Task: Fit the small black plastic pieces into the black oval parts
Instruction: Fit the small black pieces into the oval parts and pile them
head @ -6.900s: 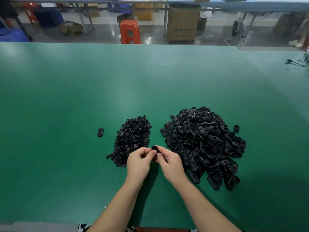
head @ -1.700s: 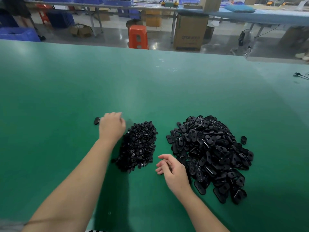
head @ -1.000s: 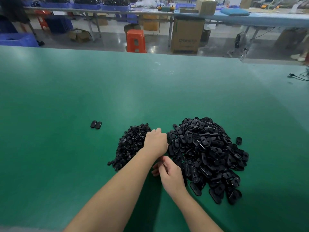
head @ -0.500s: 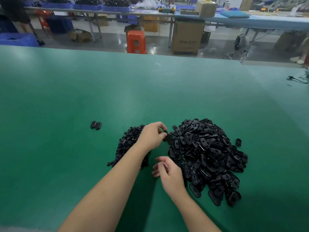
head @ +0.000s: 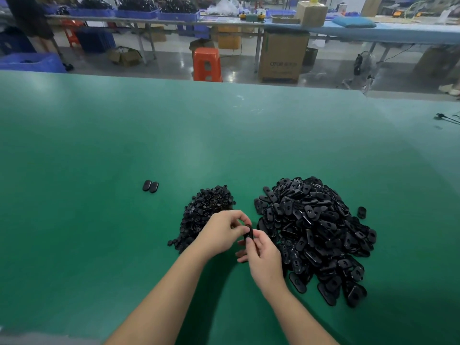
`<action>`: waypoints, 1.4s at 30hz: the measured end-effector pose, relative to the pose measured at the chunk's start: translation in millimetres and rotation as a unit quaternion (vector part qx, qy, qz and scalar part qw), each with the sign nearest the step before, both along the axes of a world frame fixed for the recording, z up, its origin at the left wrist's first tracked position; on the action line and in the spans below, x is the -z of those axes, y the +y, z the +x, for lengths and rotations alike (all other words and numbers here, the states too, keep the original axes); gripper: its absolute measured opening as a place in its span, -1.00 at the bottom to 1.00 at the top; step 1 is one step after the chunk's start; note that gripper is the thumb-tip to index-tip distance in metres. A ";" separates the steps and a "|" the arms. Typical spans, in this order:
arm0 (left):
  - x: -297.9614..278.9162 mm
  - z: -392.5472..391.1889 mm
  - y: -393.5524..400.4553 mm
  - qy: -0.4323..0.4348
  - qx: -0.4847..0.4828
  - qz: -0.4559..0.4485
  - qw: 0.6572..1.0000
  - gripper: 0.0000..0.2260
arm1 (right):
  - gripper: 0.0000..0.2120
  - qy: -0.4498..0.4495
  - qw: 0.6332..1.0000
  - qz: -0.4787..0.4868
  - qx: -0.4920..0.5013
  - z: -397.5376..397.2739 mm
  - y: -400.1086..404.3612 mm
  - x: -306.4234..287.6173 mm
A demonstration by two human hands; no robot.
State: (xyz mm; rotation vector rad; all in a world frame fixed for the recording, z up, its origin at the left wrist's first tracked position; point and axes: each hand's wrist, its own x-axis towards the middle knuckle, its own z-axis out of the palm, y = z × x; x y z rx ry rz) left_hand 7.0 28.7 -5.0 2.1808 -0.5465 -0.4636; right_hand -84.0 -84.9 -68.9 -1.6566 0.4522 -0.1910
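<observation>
A heap of small black plastic pieces [head: 206, 210] lies on the green table [head: 224, 145], with a larger heap of black oval parts [head: 316, 235] to its right. My left hand [head: 221, 232] and my right hand [head: 261, 255] meet in front of the gap between the two heaps. Both pinch one black oval part [head: 248, 232] held on edge between their fingertips. Whether a small piece is also in my fingers is hidden. Two oval parts [head: 150, 186] lie side by side to the left of the heaps.
A single oval part [head: 361, 212] lies just right of the big heap. A black cable [head: 445, 118] sits at the table's far right edge. Beyond the far edge stand an orange stool [head: 207, 64] and a cardboard box [head: 282, 58].
My left hand drew back from the near edge of the oval heap with one oval part. My right hand rose to meet it and took hold of the same part.
</observation>
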 end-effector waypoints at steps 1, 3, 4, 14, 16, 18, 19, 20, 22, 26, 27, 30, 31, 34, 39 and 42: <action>-0.4 0.6 0.8 0.000 0.007 -0.001 1.000 -0.87 | -0.84 -0.001 1.000 0.005 0.003 -0.4 0.3 -0.9; 0.2 1.4 2.4 -0.004 0.029 0.004 1.000 -0.87 | -0.83 -0.002 1.000 0.008 0.007 -0.5 0.4 -1.4; 1.1 1.2 3.3 -0.005 0.036 0.006 0.999 -0.87 | -0.83 -0.002 1.000 0.007 0.008 -0.4 0.2 -1.0; -1.4 41.5 54.4 -0.110 -0.111 0.176 0.972 -0.90 | -0.88 -0.009 1.000 0.007 0.012 -1.0 3.3 -1.8; -0.7 54.2 69.0 -0.110 -0.151 0.231 0.955 -0.83 | -0.88 -0.008 1.000 0.001 0.009 -1.1 3.0 -2.3; 2.8 61.9 77.9 -0.094 -0.167 0.259 0.947 -0.75 | -0.87 -0.008 1.000 0.004 0.009 -0.9 2.9 -2.4; 5.3 63.6 79.7 -0.082 -0.166 0.267 0.946 -0.71 | -0.87 -0.007 1.000 0.003 0.008 -0.9 2.9 -2.4; 7.6 64.4 80.4 -0.074 -0.162 0.274 0.945 -0.68 | -0.86 -0.006 1.000 0.002 0.007 -0.8 3.0 -2.6; 11.4 63.7 80.1 -0.069 -0.159 0.281 0.944 -0.69 | -0.86 -0.004 1.000 0.000 0.005 -0.7 3.2 -2.6; 14.7 60.5 77.8 -0.079 -0.180 0.263 0.945 -0.84 | -0.87 -0.003 1.000 -0.011 0.001 -1.8 3.4 -3.9; 14.6 58.9 77.3 -0.083 -0.188 0.257 0.944 -0.89 | -0.87 -0.002 1.000 -0.013 0.000 -2.0 3.3 -4.1; 14.2 56.0 77.4 -0.096 -0.205 0.242 0.944 -0.95 | -0.87 -0.002 1.000 -0.013 -0.002 -2.4 3.7 -5.3; 14.4 55.5 77.4 -0.098 -0.208 0.234 0.945 -0.92 | -0.87 -0.003 1.000 -0.014 -0.002 -2.5 3.6 -5.7; 14.3 54.1 77.9 -0.100 -0.224 0.212 0.946 -0.91 | -0.87 -0.002 1.000 -0.013 -0.003 -2.7 3.3 -5.7; 13.9 51.6 78.5 -0.117 -0.231 0.189 0.947 -0.89 | -0.86 -0.001 1.000 -0.011 -0.001 -1.8 3.5 -5.5; 13.7 49.8 79.8 -0.124 -0.238 0.186 0.945 -0.84 | -0.88 -0.001 1.000 -0.009 -0.001 -2.6 4.0 -6.6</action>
